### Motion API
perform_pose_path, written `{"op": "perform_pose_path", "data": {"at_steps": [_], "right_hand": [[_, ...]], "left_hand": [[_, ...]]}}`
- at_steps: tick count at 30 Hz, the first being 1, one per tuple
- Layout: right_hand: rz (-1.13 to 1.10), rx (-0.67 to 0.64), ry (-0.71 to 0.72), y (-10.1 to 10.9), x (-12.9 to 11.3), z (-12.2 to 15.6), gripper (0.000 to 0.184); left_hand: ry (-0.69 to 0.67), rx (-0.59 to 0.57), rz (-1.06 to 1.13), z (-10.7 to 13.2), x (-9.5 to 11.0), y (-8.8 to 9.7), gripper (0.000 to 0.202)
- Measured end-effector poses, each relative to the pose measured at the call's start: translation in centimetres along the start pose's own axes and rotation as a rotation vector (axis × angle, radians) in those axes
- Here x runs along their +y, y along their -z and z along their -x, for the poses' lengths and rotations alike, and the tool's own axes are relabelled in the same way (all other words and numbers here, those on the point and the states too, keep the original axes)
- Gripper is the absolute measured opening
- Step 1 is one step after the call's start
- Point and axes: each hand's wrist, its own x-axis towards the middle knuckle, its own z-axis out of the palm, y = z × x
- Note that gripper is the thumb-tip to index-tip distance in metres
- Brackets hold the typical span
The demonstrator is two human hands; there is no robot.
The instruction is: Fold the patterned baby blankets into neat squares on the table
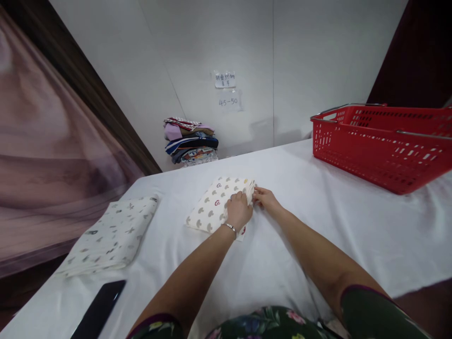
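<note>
A folded cream cloth point(208, 209) with grey and red mushroom-like prints lies on the white-covered table in front of me. My left hand point(239, 210), with a silver bracelet at the wrist, rests on its right part, fingers curled over the gathered layers. At the far right corner my right hand point(268, 200) pinches the bunched edge of the same cloth between thumb and fingers. The fingertips of both hands are partly hidden by the fabric. Left of it lies a second folded white cloth point(115, 235) with small dark prints, touched by neither hand.
A red plastic basket point(370, 150) with metal handles stands at the right. Against the wall is a stack of folded textiles point(192, 143), below two paper notes point(228, 92). A black phone-like slab point(100, 308) lies front left, near a pinkish curtain point(52, 155).
</note>
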Motion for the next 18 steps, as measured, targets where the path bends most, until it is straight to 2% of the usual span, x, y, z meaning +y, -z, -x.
{"op": "perform_pose_path", "data": {"at_steps": [4,8,14,18], "right_hand": [[-0.003,0.013,-0.033,0.2,0.0,-0.2,0.041],[-0.063,-0.019,-0.007,0.4,-0.3,-0.2,0.034],[-0.124,-0.103,-0.002,0.4,-0.2,-0.3,0.035],[-0.112,-0.117,0.011,0.4,-0.2,-0.4,0.035]], "left_hand": [[0.009,-0.018,-0.015,0.2,0.3,0.0,0.025],[-0.001,-0.012,-0.047,0.1,0.3,0.0,0.025],[-0.045,0.041,-0.145,0.4,0.8,-1.1,0.041],[-0.032,0.031,-0.203,0.2,1.0,-1.1,0.042]]}}
